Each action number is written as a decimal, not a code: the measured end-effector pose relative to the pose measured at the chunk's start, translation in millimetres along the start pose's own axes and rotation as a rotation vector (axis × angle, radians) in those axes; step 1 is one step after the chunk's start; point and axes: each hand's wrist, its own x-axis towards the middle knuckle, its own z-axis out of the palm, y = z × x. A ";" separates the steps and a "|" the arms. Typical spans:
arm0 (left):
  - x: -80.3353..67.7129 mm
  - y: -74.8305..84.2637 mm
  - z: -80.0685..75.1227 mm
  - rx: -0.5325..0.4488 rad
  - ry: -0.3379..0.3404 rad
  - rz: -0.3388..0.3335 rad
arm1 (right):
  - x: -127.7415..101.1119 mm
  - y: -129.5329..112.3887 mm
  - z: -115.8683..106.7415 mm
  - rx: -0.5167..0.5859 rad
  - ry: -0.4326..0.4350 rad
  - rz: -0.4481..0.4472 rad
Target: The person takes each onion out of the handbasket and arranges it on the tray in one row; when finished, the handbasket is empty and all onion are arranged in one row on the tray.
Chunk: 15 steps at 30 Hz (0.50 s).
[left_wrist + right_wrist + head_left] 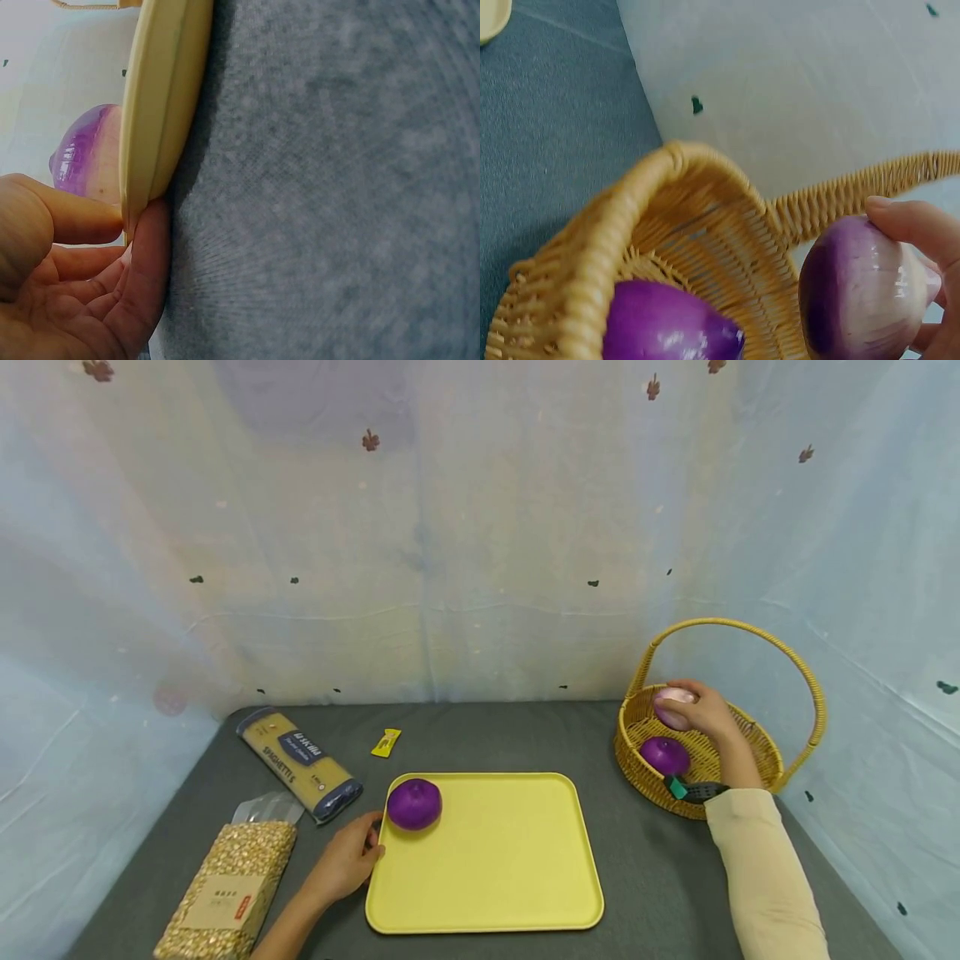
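My right hand [708, 710] grips a purple-and-white onion [866, 292] above the inside of a wicker basket [626, 752]. Another purple onion [665, 756] lies in the basket, its pointed tip visible in the right wrist view. Thumb above and finger below, my left hand [348, 860] pinches the left edge of a yellow tray [495, 860]. On the tray's far left corner sits a third purple onion [414, 804], close to the left hand. The left wrist view shows the tray rim [161, 105] edge-on between thumb and finger.
A spaghetti pack [300, 760] and a clear bag of yellow kernels [232, 877] lie left of the tray. A small yellow wrapped sweet [386, 742] is behind it. The basket's tall handle [813, 693] arches up. Pale curtains [465, 543] enclose the grey table [495, 735].
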 end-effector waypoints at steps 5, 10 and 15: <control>0.0 -0.2 0.3 0.003 0.005 0.006 | -1.7 -11.7 4.7 -0.002 -0.007 -0.053; -0.1 -0.3 0.5 0.005 0.005 0.005 | -4.7 -23.7 10.8 -0.019 -0.019 -0.099; 0.1 -0.1 0.6 0.010 0.007 0.009 | -7.5 -38.9 19.3 -0.008 -0.030 -0.152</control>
